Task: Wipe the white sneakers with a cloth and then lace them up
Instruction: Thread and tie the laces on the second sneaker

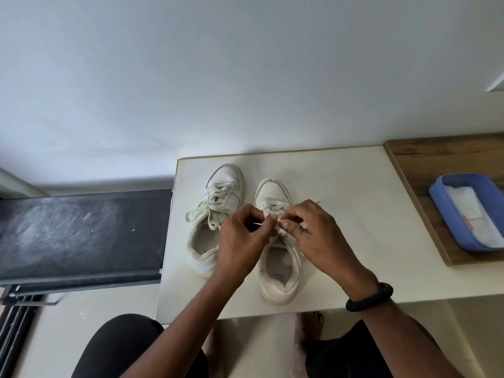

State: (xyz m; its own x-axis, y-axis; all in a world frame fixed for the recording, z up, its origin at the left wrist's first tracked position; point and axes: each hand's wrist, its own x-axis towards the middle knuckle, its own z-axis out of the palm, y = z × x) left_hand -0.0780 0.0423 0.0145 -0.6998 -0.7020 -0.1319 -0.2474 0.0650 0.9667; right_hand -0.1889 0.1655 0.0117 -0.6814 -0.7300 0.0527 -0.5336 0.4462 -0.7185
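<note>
Two white sneakers stand side by side on a cream table point(341, 214), toes pointing away from me. The left sneaker point(218, 197) is laced, with a tied bow and loops hanging off its left side. Over the tongue of the right sneaker point(278, 274) my two hands meet. My left hand point(242, 241) pinches a lace end, and my right hand point(313, 230) pinches the lace beside it. A lace tip point(316, 203) pokes out past my right hand. The upper eyelets of the right sneaker are hidden by my fingers.
A blue tray point(447, 211) holding a white cloth point(469, 208) sits on a wooden surface point(425, 159) at the right. A dark panel point(81, 236) lies left of the table, just below its level. My knees and bare feet are under the table's near edge.
</note>
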